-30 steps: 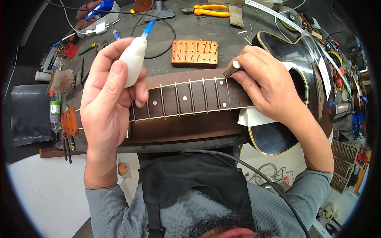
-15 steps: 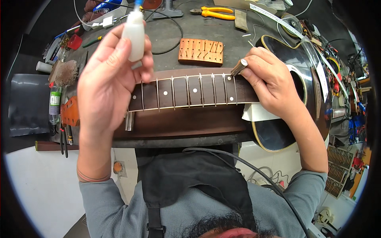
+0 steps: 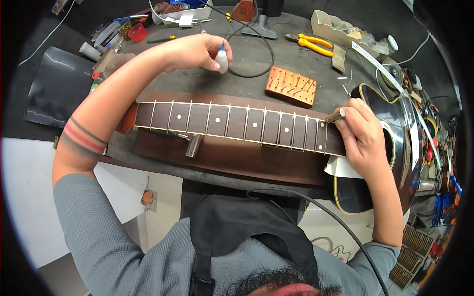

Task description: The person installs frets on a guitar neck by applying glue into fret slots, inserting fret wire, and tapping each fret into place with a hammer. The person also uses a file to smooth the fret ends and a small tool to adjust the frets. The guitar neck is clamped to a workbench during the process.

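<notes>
My left hand (image 3: 200, 53) reaches over the far side of the bench, fingers closed around a small translucent squeeze bottle (image 3: 222, 62) with a blue tip. My right hand (image 3: 364, 135) grips a short metal cylinder (image 3: 335, 116) over the body end of the guitar's dark fretboard (image 3: 237, 123). Metal frets and pale dot inlays line that board. The black guitar body (image 3: 351, 195) lies to the right, partly behind my right hand and wrist. White paper (image 3: 340, 168) sticks out below the neck there. Under the neck, a metal rod-like piece (image 3: 194, 146) shows.
Beyond the neck sits a wooden block (image 3: 291, 87) with holes and thin pins. Yellow-handled pliers (image 3: 315, 44) and a looped black cable (image 3: 273, 54) lie farther back. A pale bin (image 3: 328, 24) of small parts stands at the back right. Another black cable (image 3: 316, 209) crosses my apron.
My left hand has carried the bottle from above the neck, away to the far bench and lower. My right hand keeps its metal cylinder at the fretboard's end. The view has shifted left.
</notes>
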### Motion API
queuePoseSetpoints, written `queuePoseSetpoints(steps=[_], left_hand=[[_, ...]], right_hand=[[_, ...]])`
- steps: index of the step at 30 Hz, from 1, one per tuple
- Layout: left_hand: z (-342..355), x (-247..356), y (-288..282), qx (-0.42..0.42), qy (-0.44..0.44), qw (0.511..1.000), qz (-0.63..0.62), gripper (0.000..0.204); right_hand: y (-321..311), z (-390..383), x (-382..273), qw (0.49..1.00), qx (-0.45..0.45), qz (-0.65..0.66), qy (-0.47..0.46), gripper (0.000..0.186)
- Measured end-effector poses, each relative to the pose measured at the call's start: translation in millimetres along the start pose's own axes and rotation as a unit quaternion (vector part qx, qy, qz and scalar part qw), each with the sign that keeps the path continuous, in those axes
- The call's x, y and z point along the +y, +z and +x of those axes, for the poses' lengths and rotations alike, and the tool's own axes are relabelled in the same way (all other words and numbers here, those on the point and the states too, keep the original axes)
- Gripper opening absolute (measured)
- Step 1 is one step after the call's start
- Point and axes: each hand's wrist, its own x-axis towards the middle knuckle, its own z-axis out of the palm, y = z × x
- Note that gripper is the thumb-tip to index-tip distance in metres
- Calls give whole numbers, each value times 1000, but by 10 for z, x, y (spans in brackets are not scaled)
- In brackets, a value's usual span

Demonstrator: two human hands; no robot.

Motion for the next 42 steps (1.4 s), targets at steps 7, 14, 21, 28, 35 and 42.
queuePoseSetpoints(steps=[7,14,21,28,35,42], left_hand=[[86,-139,121,-47,-10,998,34,37],[-520,178,-143,205,94,958,175,42],[-1962,-220,1430,400,394,735,380,15],[-1828,-556,1841,338,86,883,314,40],[-2115,-130,1747,280,312,858,297,28],[-1430,1186,1063,312,443,809,225,30]], right_hand=[[-20,16,-15,1000,-5,-5,-6,11],[-9,15,-2,1000,2,-8,-4,12],[-27,-3,29,1000,-9,-11,-10,14],[-27,-53,65,1000,-9,-10,-1,14],[-18,-14,41,1000,-13,2,3,16],[-63,-22,19,1000,-18,3,17,14]])
